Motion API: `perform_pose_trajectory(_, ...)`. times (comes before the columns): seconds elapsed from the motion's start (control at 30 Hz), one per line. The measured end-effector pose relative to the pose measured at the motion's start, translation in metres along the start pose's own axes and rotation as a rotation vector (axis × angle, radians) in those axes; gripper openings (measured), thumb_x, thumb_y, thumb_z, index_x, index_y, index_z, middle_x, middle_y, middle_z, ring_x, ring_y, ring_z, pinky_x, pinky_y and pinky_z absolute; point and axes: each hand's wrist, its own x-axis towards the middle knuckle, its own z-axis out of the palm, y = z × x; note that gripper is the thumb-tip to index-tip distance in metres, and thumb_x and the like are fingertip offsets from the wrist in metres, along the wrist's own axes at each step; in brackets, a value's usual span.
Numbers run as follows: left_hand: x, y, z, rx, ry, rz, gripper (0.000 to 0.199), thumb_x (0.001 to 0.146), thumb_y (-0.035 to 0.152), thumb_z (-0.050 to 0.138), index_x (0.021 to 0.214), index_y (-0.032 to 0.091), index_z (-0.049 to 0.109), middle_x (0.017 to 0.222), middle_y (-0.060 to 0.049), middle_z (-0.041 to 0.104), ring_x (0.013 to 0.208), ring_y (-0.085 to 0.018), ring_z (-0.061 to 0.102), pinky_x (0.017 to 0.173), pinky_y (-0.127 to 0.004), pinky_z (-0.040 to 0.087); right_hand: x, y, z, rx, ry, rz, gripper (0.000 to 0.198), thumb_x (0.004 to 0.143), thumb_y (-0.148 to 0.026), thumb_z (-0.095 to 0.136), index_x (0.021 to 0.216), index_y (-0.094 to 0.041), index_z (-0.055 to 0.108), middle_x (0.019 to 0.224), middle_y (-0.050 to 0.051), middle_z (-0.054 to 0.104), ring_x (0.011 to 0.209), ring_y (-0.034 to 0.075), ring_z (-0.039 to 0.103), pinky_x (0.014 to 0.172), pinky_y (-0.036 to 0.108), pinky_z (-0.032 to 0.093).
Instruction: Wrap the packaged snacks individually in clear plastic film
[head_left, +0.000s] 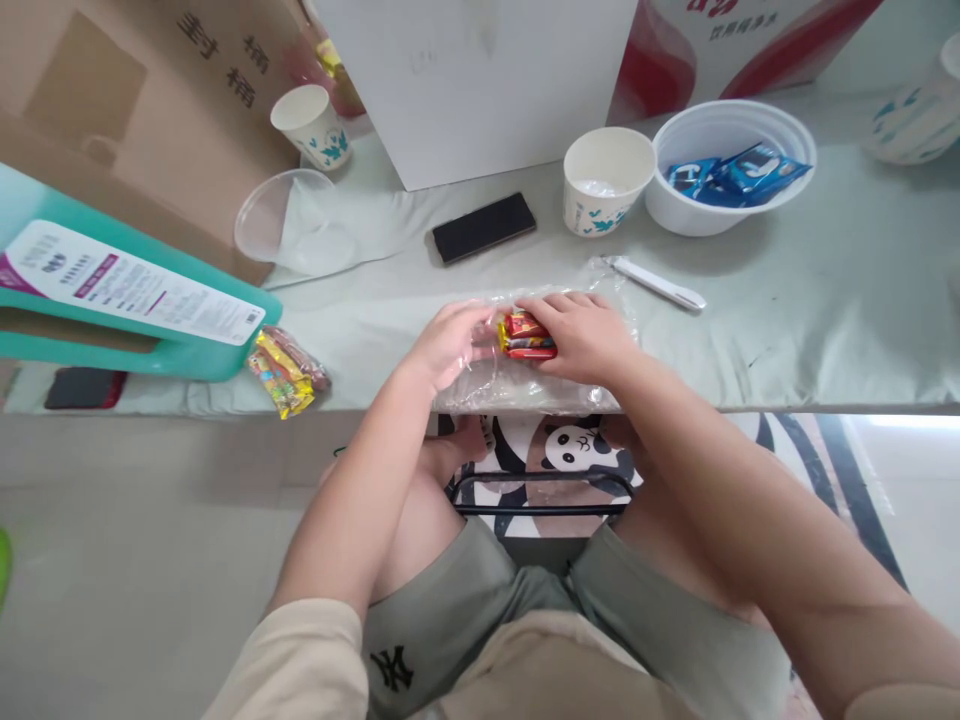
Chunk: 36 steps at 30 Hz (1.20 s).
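A small bundle of red and yellow wrapped snack sticks (527, 335) lies on a sheet of clear plastic film (517, 388) near the table's front edge. My right hand (581, 335) is closed over the right part of the bundle, its fingers on top. At the left end of the bundle, my left hand (452, 345) is curved with thumb and fingers apart, close to the sticks and above the film. Whether it touches the film is unclear. A white pen-like tool (660, 284) lies behind my right hand.
Behind are a black phone (484, 228), a paper cup (607, 182) and a white bowl (727, 215) with blue packets. At left stand a teal jug (202, 355), another snack bundle (285, 372), a clear plastic lid (296, 222), a second cup (311, 125) and a cardboard box (150, 130).
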Motion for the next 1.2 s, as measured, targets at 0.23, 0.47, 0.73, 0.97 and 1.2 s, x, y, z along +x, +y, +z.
perform_pose_trajectory(0.23, 0.008, 0.001, 0.003, -0.326, 0.062, -0.157, 0.023, 0.076, 0.038, 0.065, 0.078, 0.021, 0.050, 0.095, -0.011, 0.077, 0.072, -0.018, 0.074, 0.035, -0.018, 0.014, -0.019, 0.005, -0.007, 0.289, 0.109, 0.088, 0.059, 0.070, -0.027, 0.064, 0.129, -0.027, 0.056, 0.116, 0.010, 0.071, 0.103, 0.033, 0.065, 0.084, 0.043, 0.048)
perform_pose_trajectory(0.47, 0.031, 0.025, 0.014, -0.368, 0.018, -0.250, 0.013, 0.079, 0.027, 0.057, 0.073, 0.017, 0.052, 0.088, -0.011, 0.078, 0.055, -0.013, 0.070, 0.029, -0.015, 0.010, -0.020, 0.029, -0.013, 0.755, 0.302, 0.295, 0.048, 0.071, -0.034, 0.068, 0.116, -0.025, 0.055, 0.097, 0.007, 0.071, 0.087, 0.028, 0.068, 0.076, 0.043, 0.055)
perform_pose_trajectory(0.73, 0.062, 0.033, 0.015, -0.448, -0.024, -0.391, 0.022, 0.077, 0.024, 0.059, 0.063, 0.017, 0.044, 0.080, -0.008, 0.076, 0.045, -0.011, 0.066, 0.027, -0.012, 0.011, 0.000, 0.063, -0.033, 1.170, 0.716, 0.482, 0.037, 0.079, -0.050, 0.061, 0.108, -0.028, 0.057, 0.112, 0.009, 0.069, 0.105, 0.032, 0.070, 0.084, 0.050, 0.059)
perform_pose_trajectory(0.97, 0.074, 0.027, 0.009, -0.440, -0.182, -0.371, 0.018, 0.075, 0.026, 0.066, 0.074, 0.018, 0.049, 0.081, -0.008, 0.077, 0.049, -0.015, 0.070, 0.029, -0.013, 0.010, 0.030, 0.140, -0.123, 0.095, 0.679, 0.605, 0.052, 0.071, -0.032, 0.078, 0.118, -0.035, 0.054, 0.120, 0.012, 0.067, 0.114, 0.041, 0.061, 0.099, 0.062, 0.046)
perform_pose_trajectory(1.2, 0.063, 0.027, -0.001, -0.238, -0.219, -0.224, 0.021, 0.074, 0.031, 0.074, 0.081, 0.017, 0.059, 0.086, -0.009, 0.078, 0.055, -0.016, 0.071, 0.031, -0.014, 0.013, 0.001, 0.118, -0.085, 0.107, 0.697, 0.422, 0.038, 0.078, -0.037, 0.069, 0.114, -0.024, 0.063, 0.117, 0.016, 0.070, 0.113, 0.035, 0.064, 0.100, 0.056, 0.047)
